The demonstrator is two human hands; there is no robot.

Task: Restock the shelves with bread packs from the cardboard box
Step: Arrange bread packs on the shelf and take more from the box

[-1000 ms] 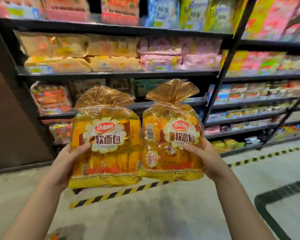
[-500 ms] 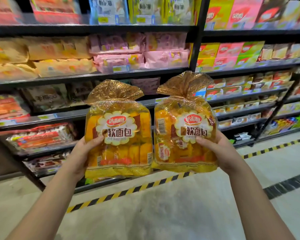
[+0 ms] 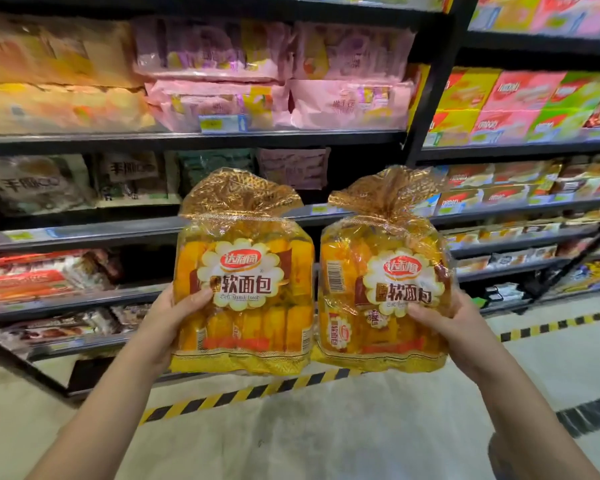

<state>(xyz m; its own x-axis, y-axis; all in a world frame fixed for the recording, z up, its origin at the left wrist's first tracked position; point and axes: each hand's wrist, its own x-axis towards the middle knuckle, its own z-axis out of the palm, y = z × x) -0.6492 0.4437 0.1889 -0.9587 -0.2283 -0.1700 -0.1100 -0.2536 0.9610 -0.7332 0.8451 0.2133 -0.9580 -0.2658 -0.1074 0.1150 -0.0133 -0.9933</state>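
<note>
Holding two packs upright before the shelves, one per hand. My left hand grips the left bread pack at its outer edge, thumb across the label, fingers hidden behind. My right hand grips the right bread pack the same way. The packs are side by side, lower corners about touching, labels facing me, probably so I can match them to a slot. Both hang in front of the middle shelf edges, on none yet. Side grips likely spare the soft rolls. Cardboard box not in view.
</note>
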